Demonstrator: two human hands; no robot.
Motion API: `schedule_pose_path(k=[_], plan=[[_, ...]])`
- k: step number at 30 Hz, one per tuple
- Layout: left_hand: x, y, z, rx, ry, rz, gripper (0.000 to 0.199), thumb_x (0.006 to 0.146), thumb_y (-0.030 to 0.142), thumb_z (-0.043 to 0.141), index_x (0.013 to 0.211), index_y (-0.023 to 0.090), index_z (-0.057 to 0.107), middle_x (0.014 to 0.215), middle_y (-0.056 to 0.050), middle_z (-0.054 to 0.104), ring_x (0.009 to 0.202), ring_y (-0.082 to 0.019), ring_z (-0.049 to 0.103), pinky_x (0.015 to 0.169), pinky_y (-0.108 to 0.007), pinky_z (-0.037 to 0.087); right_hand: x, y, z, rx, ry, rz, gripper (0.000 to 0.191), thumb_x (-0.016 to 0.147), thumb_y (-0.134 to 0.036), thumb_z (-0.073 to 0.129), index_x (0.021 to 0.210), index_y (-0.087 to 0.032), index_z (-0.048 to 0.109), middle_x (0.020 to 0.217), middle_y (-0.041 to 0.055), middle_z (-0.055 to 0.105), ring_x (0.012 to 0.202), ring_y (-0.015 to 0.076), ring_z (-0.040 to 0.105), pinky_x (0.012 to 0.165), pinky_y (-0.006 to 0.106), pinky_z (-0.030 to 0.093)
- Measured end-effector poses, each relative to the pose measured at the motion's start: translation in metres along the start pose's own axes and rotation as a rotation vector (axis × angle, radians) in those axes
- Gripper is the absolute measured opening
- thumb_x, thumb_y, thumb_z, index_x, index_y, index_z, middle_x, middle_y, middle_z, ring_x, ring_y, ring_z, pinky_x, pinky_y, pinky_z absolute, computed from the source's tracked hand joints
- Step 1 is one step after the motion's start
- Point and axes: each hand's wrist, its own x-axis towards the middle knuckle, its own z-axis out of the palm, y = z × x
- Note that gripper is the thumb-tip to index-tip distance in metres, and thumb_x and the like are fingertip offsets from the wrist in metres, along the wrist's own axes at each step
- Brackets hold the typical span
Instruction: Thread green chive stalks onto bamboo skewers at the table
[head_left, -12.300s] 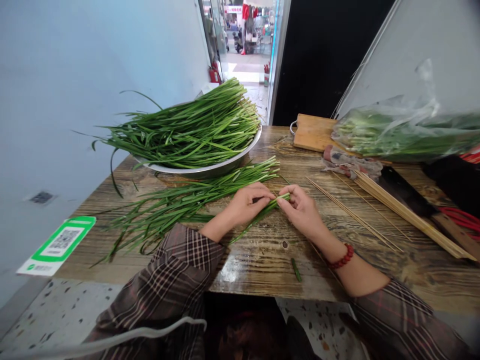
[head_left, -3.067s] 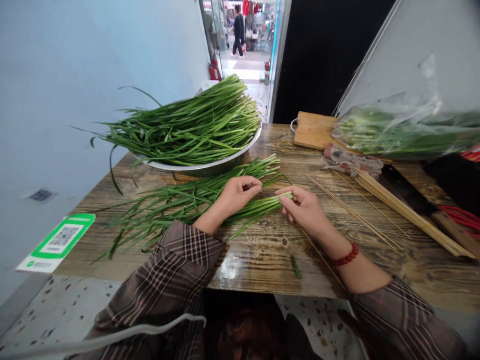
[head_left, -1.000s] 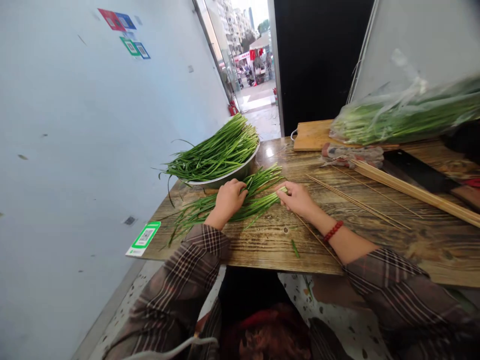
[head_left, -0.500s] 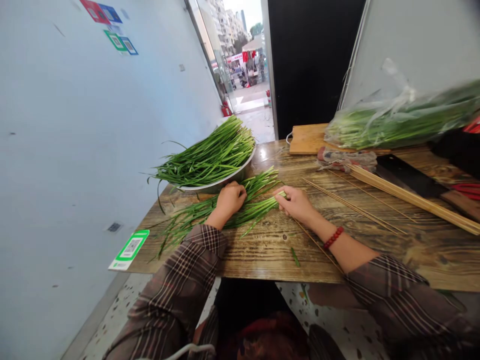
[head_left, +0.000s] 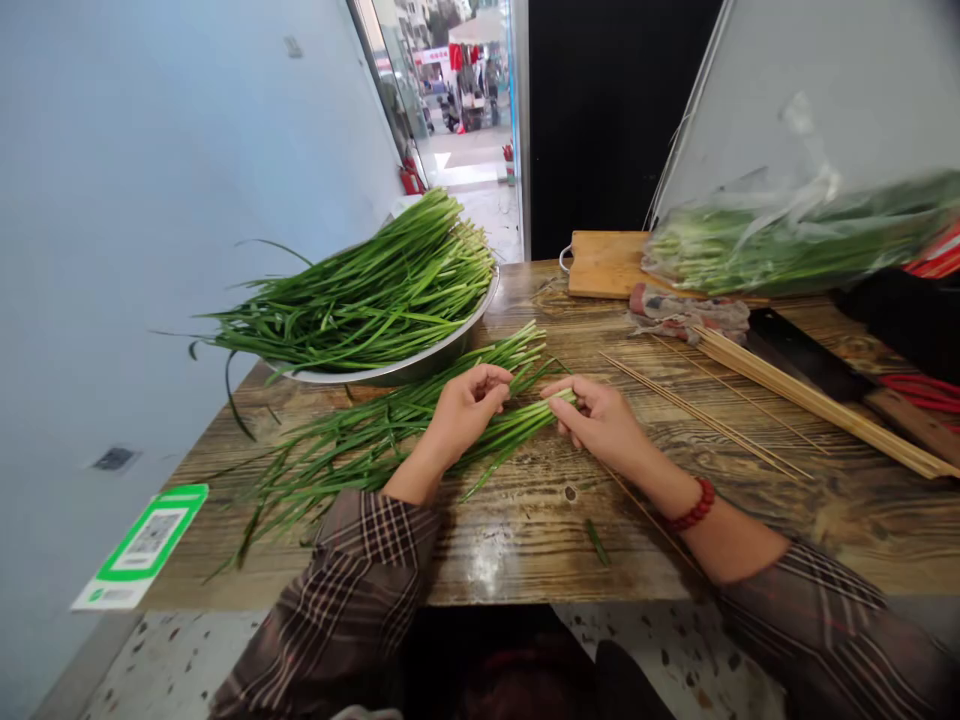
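My right hand (head_left: 596, 420) pinches the pale stem ends of a small bunch of garlic chives (head_left: 517, 425) between thumb and fingers. A thin bamboo skewer (head_left: 652, 515) runs from beneath that hand toward the table's front edge; whether the hand holds it is hidden. My left hand (head_left: 469, 410) is just left of the right one, over the chives, its fingers curled and thumb close to the forefinger; anything between them is too small to make out. More loose chives (head_left: 360, 425) lie under and behind the left wrist, leaves pointing left.
Behind my left hand stands a metal basin (head_left: 420, 370) heaped with chives. To the right lie loose skewers (head_left: 697, 410), a skewer bundle (head_left: 817, 400), a cleaver (head_left: 806, 350) and a patterned glove or cloth (head_left: 690, 312). Farther back are a cutting board (head_left: 606, 262) and bagged greens (head_left: 795, 245).
My left hand has lifted slightly and turned, bringing its thumb and forefinger closer to the right hand. The right hand keeps its pinch on the stem ends. The view has tilted down and shifted.
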Motion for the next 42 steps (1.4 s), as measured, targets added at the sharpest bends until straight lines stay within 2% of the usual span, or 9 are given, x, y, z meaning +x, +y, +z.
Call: schedule_pose_path(k=[6,10,12,19,26,31,42], plan=[[0.000,-0.007,-0.002,0.111,-0.005,0.053,0.015,0.079,0.027,0.062,0.084,0.014,0.066,0.066,0.001,0.056,0.060,-0.010,0.049,0.058,-0.023,0.040,-0.003,-0.005,0.003,0.013,0.006,0.008,0.022,0.084,-0.033,0.057,0.094,-0.016,0.066,0.054,-0.0038,0.056,0.039,0.0063,0.046,0.039,0.018,0.036],[0.001,-0.006,-0.002,0.283,0.060,0.227,0.014,0.081,0.023,0.059,0.082,0.015,0.070,0.083,-0.004,0.062,0.080,-0.015,0.057,0.074,-0.028,0.045,-0.004,-0.005,0.003,0.016,0.012,0.007,0.022,0.084,-0.033,0.057,0.094,-0.016,0.066,0.054,-0.0038,0.056,0.039,0.0061,0.046,0.038,0.017,0.036],[0.002,-0.005,-0.002,0.330,0.074,0.267,0.015,0.083,0.022,0.057,0.081,0.016,0.071,0.086,-0.005,0.062,0.087,-0.017,0.058,0.079,-0.029,0.046,-0.004,-0.004,0.003,0.011,0.012,0.009,0.022,0.084,-0.033,0.057,0.094,-0.016,0.066,0.054,-0.0036,0.057,0.039,0.0062,0.047,0.038,0.017,0.036],[-0.003,0.000,0.005,0.267,-0.037,0.163,0.019,0.084,0.024,0.055,0.089,0.015,0.071,0.081,-0.005,0.067,0.077,-0.016,0.060,0.073,-0.028,0.045,-0.004,-0.005,0.002,0.011,0.010,0.024,0.021,0.084,-0.034,0.057,0.094,-0.017,0.066,0.055,-0.0036,0.057,0.038,0.0061,0.046,0.037,0.017,0.036],[-0.005,-0.001,0.011,0.081,-0.057,0.095,0.018,0.081,0.028,0.058,0.086,0.016,0.070,0.080,-0.004,0.067,0.075,-0.015,0.058,0.071,-0.026,0.044,-0.003,-0.003,0.002,0.002,0.018,0.012,0.023,0.084,-0.034,0.057,0.094,-0.016,0.067,0.055,-0.0035,0.057,0.039,0.0065,0.047,0.039,0.018,0.037],[-0.005,-0.001,0.011,0.046,-0.088,0.095,0.017,0.080,0.026,0.059,0.087,0.015,0.070,0.081,-0.004,0.067,0.076,-0.015,0.058,0.073,-0.026,0.044,-0.004,-0.003,0.002,0.021,0.024,0.032,0.024,0.083,-0.036,0.058,0.094,-0.016,0.066,0.055,-0.0036,0.056,0.039,0.0066,0.047,0.039,0.018,0.037],[-0.006,-0.002,0.010,0.081,-0.077,0.135,0.015,0.082,0.024,0.059,0.087,0.017,0.071,0.084,-0.004,0.067,0.079,-0.016,0.059,0.075,-0.028,0.044,-0.004,-0.005,0.003,0.062,0.027,0.050,0.026,0.081,-0.039,0.060,0.092,-0.016,0.065,0.054,-0.0042,0.055,0.039,0.0062,0.045,0.037,0.018,0.037]])
